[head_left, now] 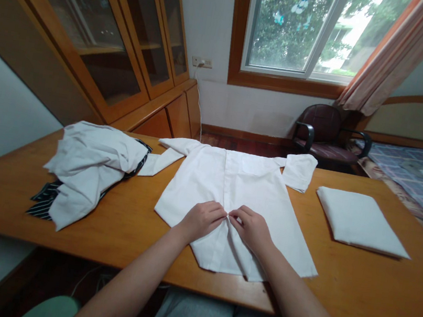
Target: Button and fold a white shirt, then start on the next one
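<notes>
A white button-front shirt (208, 179) lies spread face up on the wooden table, its sleeves bent out to both sides at the far end. At the middle of its front strip, my left hand (204, 218) pinches the cloth. My right hand (251, 227) pinches right beside it, the fingertips of both hands nearly touching. The cloth is slightly raised and creased around them. Any button between the fingers is too small to make out.
A crumpled heap of white cloth (91, 162) with black striped cloth (46, 201) lies left on the table (124, 235). A folded white garment (361, 220) lies right. Beyond stand a glass-door cabinet (136, 25), an armchair (321, 127) and a bed (419, 173). A green stool (51, 310) is below left.
</notes>
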A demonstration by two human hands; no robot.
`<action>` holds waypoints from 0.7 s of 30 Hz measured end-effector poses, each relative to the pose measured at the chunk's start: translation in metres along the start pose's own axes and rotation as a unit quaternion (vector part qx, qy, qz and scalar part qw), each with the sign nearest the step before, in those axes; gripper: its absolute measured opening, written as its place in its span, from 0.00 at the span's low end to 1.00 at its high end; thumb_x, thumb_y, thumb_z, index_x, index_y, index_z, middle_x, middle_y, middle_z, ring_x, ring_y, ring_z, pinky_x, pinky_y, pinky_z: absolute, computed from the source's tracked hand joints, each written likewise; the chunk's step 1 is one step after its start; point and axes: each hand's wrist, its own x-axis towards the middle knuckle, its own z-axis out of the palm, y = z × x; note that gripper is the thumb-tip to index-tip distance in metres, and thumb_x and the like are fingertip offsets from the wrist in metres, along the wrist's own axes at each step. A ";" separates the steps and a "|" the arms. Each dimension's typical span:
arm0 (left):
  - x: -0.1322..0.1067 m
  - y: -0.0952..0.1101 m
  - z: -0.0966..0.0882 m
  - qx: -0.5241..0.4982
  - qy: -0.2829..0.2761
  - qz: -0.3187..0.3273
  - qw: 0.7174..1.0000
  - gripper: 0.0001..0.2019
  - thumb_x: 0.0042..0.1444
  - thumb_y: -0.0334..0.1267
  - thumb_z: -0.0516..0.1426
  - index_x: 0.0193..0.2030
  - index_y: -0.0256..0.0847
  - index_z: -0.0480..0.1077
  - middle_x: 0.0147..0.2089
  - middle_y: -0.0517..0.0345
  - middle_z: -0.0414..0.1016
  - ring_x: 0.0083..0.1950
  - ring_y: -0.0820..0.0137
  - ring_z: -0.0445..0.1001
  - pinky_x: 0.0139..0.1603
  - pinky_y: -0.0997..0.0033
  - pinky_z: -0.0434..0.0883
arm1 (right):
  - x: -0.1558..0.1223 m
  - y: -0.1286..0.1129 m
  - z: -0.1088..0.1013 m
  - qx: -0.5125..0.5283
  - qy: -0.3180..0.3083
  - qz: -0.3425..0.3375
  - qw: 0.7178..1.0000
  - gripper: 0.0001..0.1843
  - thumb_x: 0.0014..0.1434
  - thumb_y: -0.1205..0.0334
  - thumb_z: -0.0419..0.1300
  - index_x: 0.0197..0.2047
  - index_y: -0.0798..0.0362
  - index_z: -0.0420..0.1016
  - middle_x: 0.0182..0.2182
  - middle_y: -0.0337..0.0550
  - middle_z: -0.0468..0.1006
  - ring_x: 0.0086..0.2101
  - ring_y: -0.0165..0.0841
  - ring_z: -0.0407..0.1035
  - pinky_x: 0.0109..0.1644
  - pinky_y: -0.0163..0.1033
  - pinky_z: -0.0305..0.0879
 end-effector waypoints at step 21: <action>-0.001 -0.001 0.001 -0.053 0.023 -0.017 0.998 0.06 0.66 0.33 0.54 0.41 0.41 0.73 0.37 0.55 0.79 0.40 0.69 0.78 0.42 0.68 0.76 | 0.001 -0.001 0.000 0.007 -0.003 0.004 1.000 0.08 0.66 0.60 0.60 0.40 0.49 0.81 0.34 0.39 0.80 0.29 0.28 0.73 0.36 0.32 0.65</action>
